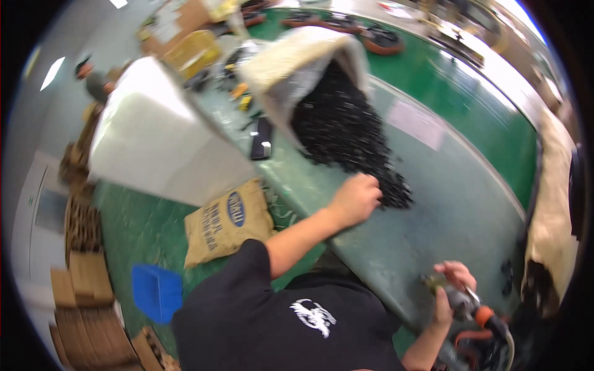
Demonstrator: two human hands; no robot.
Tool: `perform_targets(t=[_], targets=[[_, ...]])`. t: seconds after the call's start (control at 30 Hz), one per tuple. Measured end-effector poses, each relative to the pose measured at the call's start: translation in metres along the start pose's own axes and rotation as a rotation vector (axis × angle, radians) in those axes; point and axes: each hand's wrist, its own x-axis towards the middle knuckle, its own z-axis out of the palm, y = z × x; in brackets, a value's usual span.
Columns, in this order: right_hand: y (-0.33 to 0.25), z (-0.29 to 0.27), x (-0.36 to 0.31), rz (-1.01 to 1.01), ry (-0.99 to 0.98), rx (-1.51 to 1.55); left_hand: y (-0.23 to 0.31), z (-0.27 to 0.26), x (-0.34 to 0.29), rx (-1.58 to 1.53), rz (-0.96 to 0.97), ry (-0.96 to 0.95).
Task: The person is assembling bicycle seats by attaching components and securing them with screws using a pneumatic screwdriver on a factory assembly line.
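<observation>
My left hand (pixel 355 198) reaches out over the grey-green table (pixel 458 210) and digs its curled fingers into the near edge of a heap of small black parts (pixel 346 133). The heap spills from an open sack (pixel 297 68) lying on its side. My right hand (pixel 450 295) is closed around a power tool with a grey body and an orange collar (pixel 473 307), held near the table's front edge. Whether the left hand has parts in its fingers is hidden.
A large white block (pixel 154 136) stands left of the table, with a tan printed sack (pixel 228 222) and a blue bin (pixel 156 290) on the green floor. Cardboard stacks (pixel 86 303) line the left. A second sack (pixel 554 222) hangs at right.
</observation>
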Motion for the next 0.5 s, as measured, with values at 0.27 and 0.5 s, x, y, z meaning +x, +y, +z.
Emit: perform_targets(t=[0.27, 0.5], targets=[[-0.036, -0.003, -0.005, -0.115, 0.259, 0.344, 0.007, -0.001, 0.003, 0.122, 0.063, 0.013], [-0.098, -0.025, -0.023, -0.205, 0.387, 0.179, 0.061, 0.030, 0.030, 0.165, 0.067, -0.188]])
